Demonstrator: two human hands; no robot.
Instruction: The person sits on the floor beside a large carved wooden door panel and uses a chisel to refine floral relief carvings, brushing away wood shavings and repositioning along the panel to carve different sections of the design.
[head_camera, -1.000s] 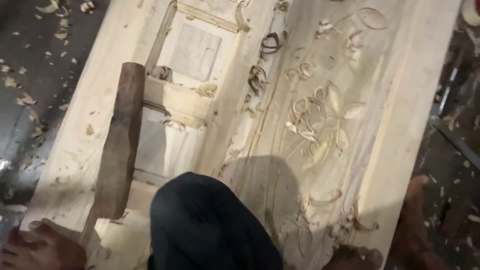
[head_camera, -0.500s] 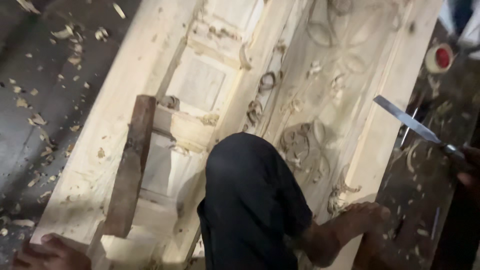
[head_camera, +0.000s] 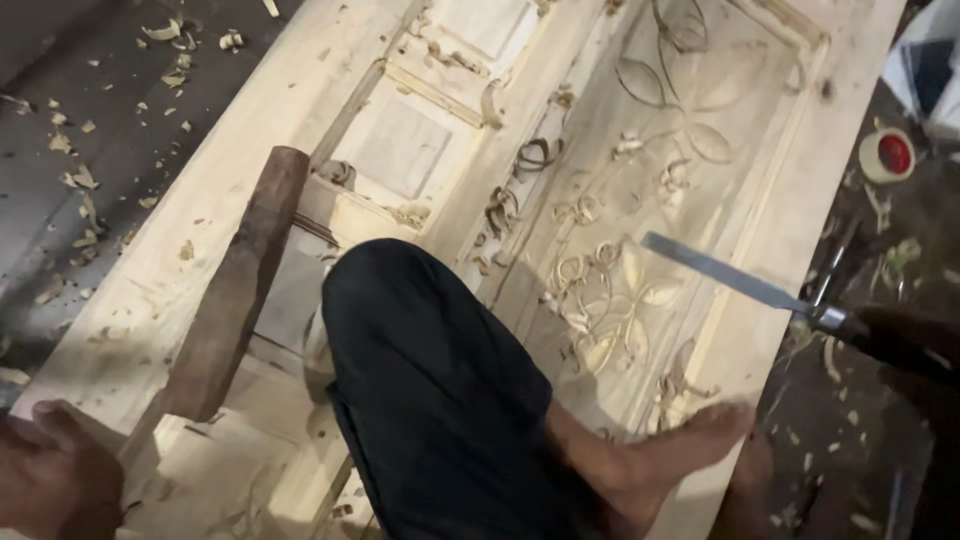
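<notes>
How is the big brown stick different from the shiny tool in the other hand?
The mallet is thick, brown wood; the chisel is thin, flat grey metal. The mallet rests on the carved panel; the chisel is held up above it. Left hand grips the mallet, right hand the chisel. Both are long.

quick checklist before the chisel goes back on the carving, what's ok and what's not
1. Left hand gripping the wooden mallet: ok.
2. Right hand on the chisel handle: cannot tell, it lies in shadow.
3. Chisel edge set on the flower carving: not ok, the blade hangs in the air above it.
4. Foot away from the flower carving: not ok, it rests right beside it.
5. Carving free of shavings: not ok, curls lie on it.
</notes>
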